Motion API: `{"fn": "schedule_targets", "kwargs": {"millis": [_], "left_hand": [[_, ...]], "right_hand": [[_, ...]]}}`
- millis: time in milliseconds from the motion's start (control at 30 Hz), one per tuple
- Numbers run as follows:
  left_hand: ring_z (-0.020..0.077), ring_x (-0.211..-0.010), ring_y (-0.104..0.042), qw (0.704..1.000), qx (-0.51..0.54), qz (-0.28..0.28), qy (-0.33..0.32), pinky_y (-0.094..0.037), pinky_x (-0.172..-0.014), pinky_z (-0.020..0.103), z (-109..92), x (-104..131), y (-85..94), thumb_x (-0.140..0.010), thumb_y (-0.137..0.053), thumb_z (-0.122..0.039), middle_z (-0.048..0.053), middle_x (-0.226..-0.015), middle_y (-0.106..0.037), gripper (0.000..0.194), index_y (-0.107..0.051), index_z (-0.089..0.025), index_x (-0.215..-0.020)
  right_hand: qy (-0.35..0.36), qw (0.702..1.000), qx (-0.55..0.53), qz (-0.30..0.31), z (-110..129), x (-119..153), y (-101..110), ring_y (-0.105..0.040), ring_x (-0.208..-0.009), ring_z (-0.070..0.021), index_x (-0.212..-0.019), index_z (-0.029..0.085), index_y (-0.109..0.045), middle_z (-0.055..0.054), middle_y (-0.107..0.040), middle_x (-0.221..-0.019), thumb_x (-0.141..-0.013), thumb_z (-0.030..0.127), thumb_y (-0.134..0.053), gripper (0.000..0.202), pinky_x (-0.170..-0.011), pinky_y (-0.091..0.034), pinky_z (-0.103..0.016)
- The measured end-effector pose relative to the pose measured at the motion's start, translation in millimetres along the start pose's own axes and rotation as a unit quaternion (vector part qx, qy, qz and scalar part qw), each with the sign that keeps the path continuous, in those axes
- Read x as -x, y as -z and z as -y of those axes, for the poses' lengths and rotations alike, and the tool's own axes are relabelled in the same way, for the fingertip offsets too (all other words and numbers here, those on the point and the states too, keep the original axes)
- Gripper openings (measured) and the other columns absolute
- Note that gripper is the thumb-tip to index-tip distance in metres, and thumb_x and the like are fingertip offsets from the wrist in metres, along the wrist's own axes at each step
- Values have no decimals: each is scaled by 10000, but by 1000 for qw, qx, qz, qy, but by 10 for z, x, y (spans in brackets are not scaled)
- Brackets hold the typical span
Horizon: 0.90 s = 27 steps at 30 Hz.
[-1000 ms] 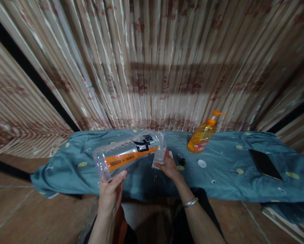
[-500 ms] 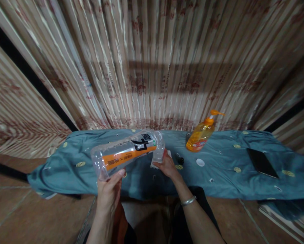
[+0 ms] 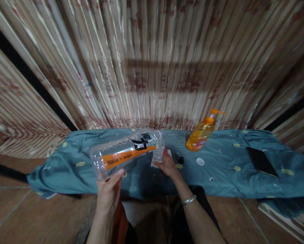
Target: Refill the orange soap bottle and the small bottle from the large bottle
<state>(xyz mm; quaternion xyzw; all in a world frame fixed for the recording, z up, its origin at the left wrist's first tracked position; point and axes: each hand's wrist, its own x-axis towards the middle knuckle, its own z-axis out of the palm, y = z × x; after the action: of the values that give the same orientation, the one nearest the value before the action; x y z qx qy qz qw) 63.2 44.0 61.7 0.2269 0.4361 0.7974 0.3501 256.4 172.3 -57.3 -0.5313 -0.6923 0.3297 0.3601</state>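
Observation:
My left hand (image 3: 109, 189) is closed around the base end of a large clear plastic bottle (image 3: 123, 154) with an orange, black and white label. The bottle is tilted, its narrower end pointing right. At that end my right hand (image 3: 168, 164) grips a small clear plastic container (image 3: 158, 154), which meets or overlaps the bottle's mouth; I cannot tell whether they touch. Any liquid passing between them is too faint to make out. A white piece (image 3: 154, 165), partly hidden, lies under the right hand. Just right of that hand is a small black cap-like object (image 3: 180, 158).
An orange pump bottle (image 3: 200, 135) with yellow-orange liquid stands behind and right of my hands. A white disc (image 3: 200, 162) and a dark flat tablet-like object (image 3: 262, 161) lie on the blue-green patterned cloth (image 3: 230, 183). Striped curtains (image 3: 152, 67) hang close behind.
Both hands and the clear bottle stay almost in place. The bottle's base end has shifted very slightly left.

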Motion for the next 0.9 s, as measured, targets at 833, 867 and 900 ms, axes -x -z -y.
{"fn": "schedule_targets", "kwargs": {"millis": [833, 867, 900], "left_hand": [[101, -606, -665, 999, 12, -13, 37, -567, -608, 185, -49, 22, -60, -330, -1005, -213, -18, -756, -759, 613, -786, -240, -901], [100, -603, -663, 999, 12, -11, 37, -568, -607, 188, -46, 21, -58, -332, -1004, -212, -17, -764, -762, 617, -786, -244, -908], [103, -610, -667, 999, 13, -9, 37, -569, -608, 190, -43, 19, -56, -337, -1003, -210, -15, -777, -768, 618, -787, -248, -914]], "right_hand": [[17, 1000, 6, -8, -50, -20, -3, -666, -1260, -359, -1481, 203, -430, -140, -678, -1355, -702, 237, -834, 879, -1097, -511, -520], [20, 1000, 5, -11, -51, -21, -6, -668, -1258, -357, -1473, 204, -440, -138, -679, -1355, -699, 230, -835, 869, -1096, -512, -519], [22, 1000, 3, -13, -51, -22, -9, -669, -1258, -353, -1464, 206, -451, -135, -680, -1353, -697, 221, -835, 858, -1096, -513, -515]]}}
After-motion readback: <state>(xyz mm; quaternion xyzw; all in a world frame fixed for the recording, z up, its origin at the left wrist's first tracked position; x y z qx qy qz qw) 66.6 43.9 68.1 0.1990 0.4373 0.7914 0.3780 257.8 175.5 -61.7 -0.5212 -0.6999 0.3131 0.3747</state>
